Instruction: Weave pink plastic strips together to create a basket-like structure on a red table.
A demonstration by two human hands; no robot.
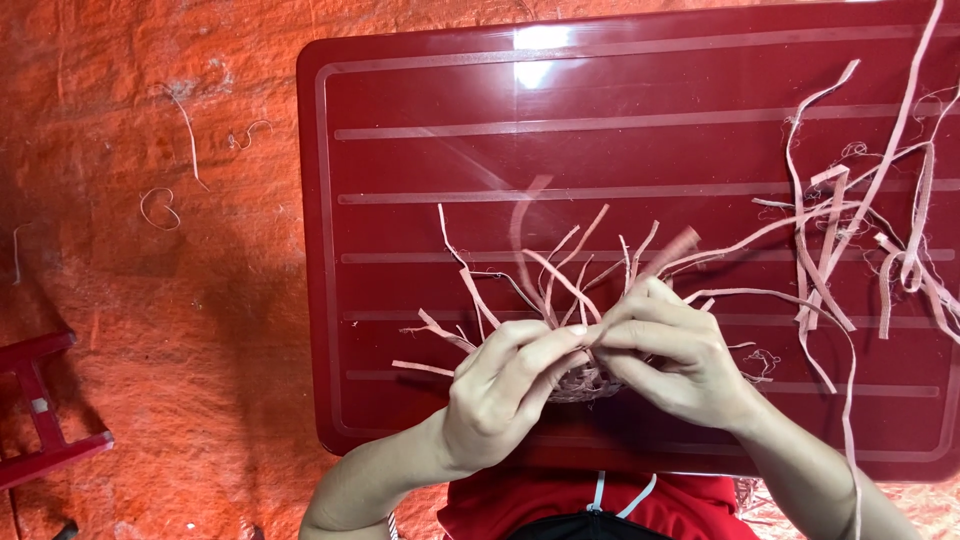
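My left hand (505,390) and my right hand (675,350) meet over the near edge of a dark red plastic table (620,150). Between them they hold a small woven piece (590,382) made of pale pink strips. Its loose strip ends (545,275) fan upward and outward from my fingers. My left fingers pinch a strip at the top of the weave, and my right fingers curl around strips beside them. Most of the woven base is hidden behind my hands.
A loose pile of pink strips (860,230) lies on the table's right side, some hanging over the edge. An orange-red mat (150,300) with a few scraps covers the floor. Part of a red stool (45,420) shows at lower left.
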